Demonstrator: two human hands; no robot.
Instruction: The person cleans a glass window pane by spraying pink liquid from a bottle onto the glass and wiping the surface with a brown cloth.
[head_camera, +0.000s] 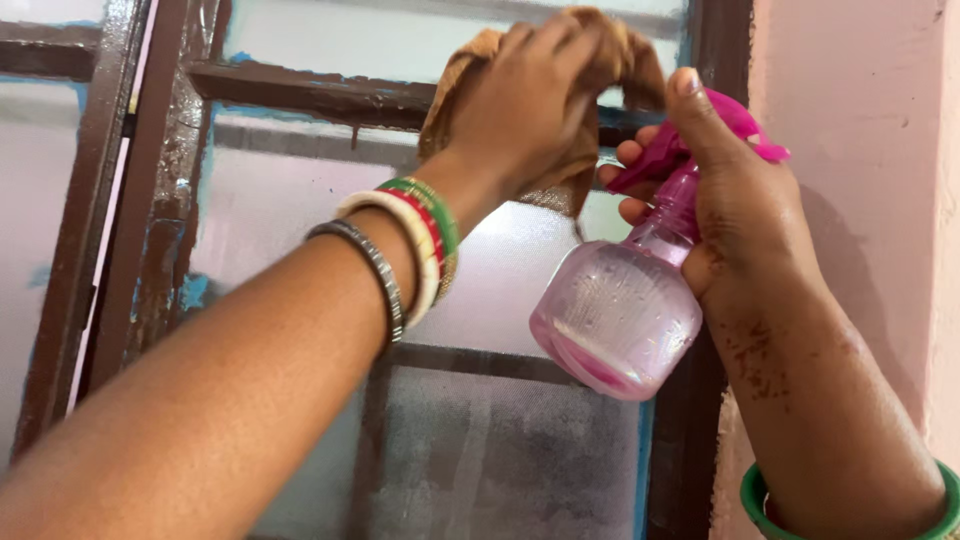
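Note:
My left hand is raised against a frosted window pane and grips a bunched brown cloth pressed to the glass near a dark brown crossbar. Several bangles ring that wrist. Just to the right, my right hand holds a clear pink spray bottle by its neck, fingers wrapped about the magenta trigger head. A little pink liquid lies in the bottom of the bottle. The bottle hangs tilted in front of the pane, close beside the cloth.
The window has a dark brown wooden frame with worn paint and blue smears, and more frosted panes below. A pink wall runs along the right side, next to the frame's upright.

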